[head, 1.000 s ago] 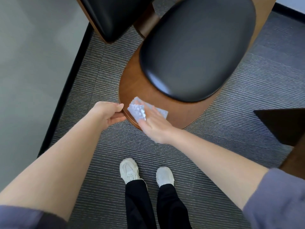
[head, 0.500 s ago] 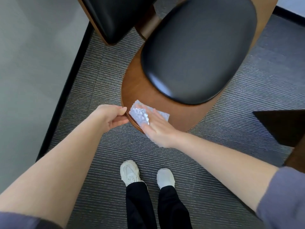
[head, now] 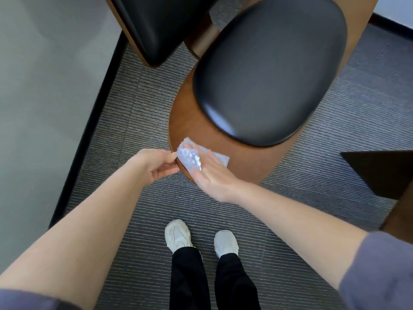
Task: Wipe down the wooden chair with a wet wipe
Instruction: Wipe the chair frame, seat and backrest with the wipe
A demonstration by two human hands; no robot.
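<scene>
wiping the front left corner of the wooden chair [head: 185, 124]: the right hand [head: 212, 175] presses the wet wipe [head: 190, 156] flat with straight fingers, while the left hand [head: 154, 166] curls round the seat rim. next move, probably: sweep along the bare wood with steady pressure.

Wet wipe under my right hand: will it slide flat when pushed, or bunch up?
Likely floppy: the wet wipe is already crumpled at one side while its far corner lies flat. It probably bunches unless the right hand presses flat across it. On the smooth wooden seat rim it should glide easily.
</scene>
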